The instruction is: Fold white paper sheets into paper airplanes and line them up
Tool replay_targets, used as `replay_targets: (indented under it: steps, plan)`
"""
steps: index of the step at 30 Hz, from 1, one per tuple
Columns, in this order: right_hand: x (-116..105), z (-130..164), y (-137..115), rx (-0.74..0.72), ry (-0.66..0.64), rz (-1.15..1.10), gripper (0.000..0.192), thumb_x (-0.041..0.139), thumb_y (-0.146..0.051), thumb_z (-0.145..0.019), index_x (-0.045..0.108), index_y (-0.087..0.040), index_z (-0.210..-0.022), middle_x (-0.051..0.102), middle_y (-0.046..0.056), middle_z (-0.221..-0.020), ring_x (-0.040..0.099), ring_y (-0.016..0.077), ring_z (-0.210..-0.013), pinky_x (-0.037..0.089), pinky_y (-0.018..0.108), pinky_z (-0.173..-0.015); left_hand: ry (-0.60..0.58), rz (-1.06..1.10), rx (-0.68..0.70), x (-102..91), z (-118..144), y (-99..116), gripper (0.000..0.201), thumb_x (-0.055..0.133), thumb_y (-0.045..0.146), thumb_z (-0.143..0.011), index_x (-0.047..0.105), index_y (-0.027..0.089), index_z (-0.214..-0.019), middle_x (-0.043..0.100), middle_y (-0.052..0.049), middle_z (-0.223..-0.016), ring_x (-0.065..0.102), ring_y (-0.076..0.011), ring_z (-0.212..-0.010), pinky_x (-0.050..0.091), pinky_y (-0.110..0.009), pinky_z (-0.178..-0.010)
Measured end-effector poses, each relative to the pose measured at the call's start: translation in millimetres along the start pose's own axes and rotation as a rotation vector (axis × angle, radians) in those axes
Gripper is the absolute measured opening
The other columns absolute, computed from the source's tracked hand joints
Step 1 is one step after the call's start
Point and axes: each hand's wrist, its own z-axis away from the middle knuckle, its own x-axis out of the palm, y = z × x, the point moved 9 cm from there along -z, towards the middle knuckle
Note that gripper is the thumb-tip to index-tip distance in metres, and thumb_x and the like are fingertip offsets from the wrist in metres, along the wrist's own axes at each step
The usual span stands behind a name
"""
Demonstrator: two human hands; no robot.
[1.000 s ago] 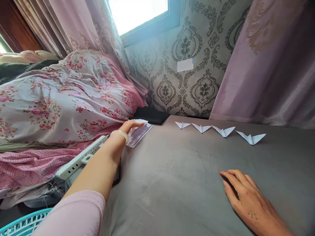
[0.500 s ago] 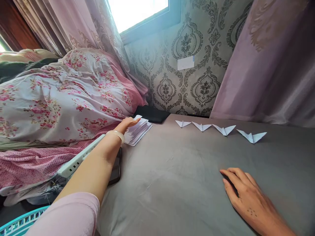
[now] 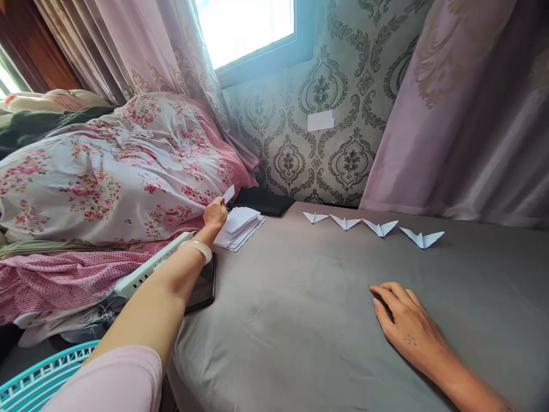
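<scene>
Reaching to the far left, my left hand (image 3: 215,213) is closed on a white piece of paper (image 3: 229,194), which sticks up past the fingers. Just right of that hand lies a stack of white paper (image 3: 242,224) with uneven edges. My right hand (image 3: 401,312) rests on the grey sheet (image 3: 300,320), fingers loosely bent and thumb apart, with nothing visible in it. Beyond it, several folded white paper shapes like wings stand in a row, among them the rightmost paper shape (image 3: 422,239) and the leftmost paper shape (image 3: 314,217).
A black flat case (image 3: 266,201) lies behind the stack. Beneath my left forearm are a dark phone or tablet (image 3: 208,289) and a white power strip (image 3: 137,277). A turquoise basket (image 3: 47,372) stands lower left. Floral bedding (image 3: 141,154) is heaped at left.
My left hand has lifted a piece of paper off the stack and drawn back to the left with it. The right hand stays on the sheet while the view shifts slightly.
</scene>
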Motion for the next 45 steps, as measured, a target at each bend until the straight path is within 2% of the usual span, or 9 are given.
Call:
replay_targets:
  steps: [4,8,14,19,25,29,33,40,45]
  plan:
    - [-3,-1,-2,-0.014,0.004,-0.014,0.036,0.038,-0.035,-0.092,0.065,-0.018,-0.108,0.063,0.010,-0.106,0.059,0.0234,-0.093,0.050,0.038,-0.080,0.088,0.266,0.039,-16.2,32,41,0.033,0.033,0.029,-0.098,0.053,0.016,-0.120,0.059,-0.015,-0.125,0.050,-0.0286,-0.123,0.040,-0.036,-0.097]
    - [-6,-1,-5,-0.007,0.010,-0.074,0.034,0.037,-0.030,-0.093,0.063,-0.017,-0.109,0.062,0.010,-0.106,0.058,0.0236,-0.096,0.049,0.040,-0.086,-0.094,0.557,0.082,16.0,91,98,0.033,0.040,0.030,-0.096,0.052,0.016,-0.122,0.068,-0.009,-0.109,0.065,-0.0216,-0.099,0.052,-0.032,-0.083]
    - [-34,3,-1,0.082,0.194,-0.192,0.048,0.049,-0.026,-0.088,0.040,-0.015,-0.134,0.052,0.015,-0.120,0.055,0.0263,-0.106,0.047,0.042,-0.091,-0.984,1.344,-0.332,118.6,235,174,0.024,0.059,0.030,-0.084,0.063,0.014,-0.101,0.071,-0.010,-0.093,0.069,-0.0228,-0.086,0.056,-0.033,-0.078]
    - [-58,13,-21,-0.044,0.307,0.019,0.062,0.052,-0.015,-0.085,0.031,-0.015,-0.143,0.044,0.019,-0.132,0.045,0.0317,-0.117,0.040,0.048,-0.096,-1.228,1.223,-0.679,160.4,304,176,0.024,0.054,0.031,-0.087,0.062,0.013,-0.100,0.072,-0.011,-0.093,0.069,-0.0243,-0.089,0.055,-0.032,-0.081]
    - [-42,14,-48,-0.251,0.152,0.140,0.046,0.045,-0.005,-0.088,0.056,-0.022,-0.129,0.056,0.010,-0.126,0.045,0.0249,-0.115,0.036,0.041,-0.097,-1.343,1.289,-0.654,161.4,321,181,0.028,0.054,0.028,-0.086,0.064,0.010,-0.105,0.072,-0.014,-0.099,0.068,-0.0282,-0.096,0.053,-0.037,-0.087]
    - [-36,14,-49,-0.301,0.118,0.146,0.039,0.044,-0.008,-0.091,0.060,-0.020,-0.125,0.060,0.010,-0.123,0.046,0.0237,-0.113,0.036,0.040,-0.097,-1.315,1.190,-0.534,158.5,314,176,0.029,0.062,0.023,-0.079,0.063,0.012,-0.107,0.071,-0.015,-0.097,0.068,-0.0293,-0.090,0.054,-0.039,-0.079]
    - [-29,13,-41,-0.258,0.049,0.108,0.048,0.040,-0.001,-0.088,0.061,-0.023,-0.124,0.060,0.010,-0.123,0.047,0.0230,-0.110,0.040,0.039,-0.091,-1.020,1.060,-0.301,152.4,274,155,0.035,0.061,0.018,-0.077,0.058,0.016,-0.111,0.069,-0.012,-0.103,0.067,-0.0240,-0.092,0.053,-0.036,-0.084]
    - [-11,12,-23,-0.145,-0.120,-0.085,0.060,0.035,0.006,-0.078,0.063,-0.025,-0.121,0.061,0.007,-0.114,0.051,0.0195,-0.096,0.046,0.035,-0.083,-0.907,0.538,0.698,132.5,267,169,0.056,0.046,0.007,-0.071,0.058,0.028,-0.121,0.049,-0.006,-0.138,0.043,-0.0267,-0.126,0.041,-0.041,-0.102]
    - [-13,11,-21,-0.106,-0.153,-0.152,0.061,0.036,0.006,-0.076,0.063,-0.025,-0.120,0.060,0.006,-0.116,0.051,0.0200,-0.099,0.046,0.037,-0.088,-0.918,0.433,0.974,125.6,288,183,0.056,0.040,0.004,-0.077,0.054,0.025,-0.127,0.049,-0.007,-0.137,0.039,-0.0257,-0.127,0.042,-0.039,-0.101]
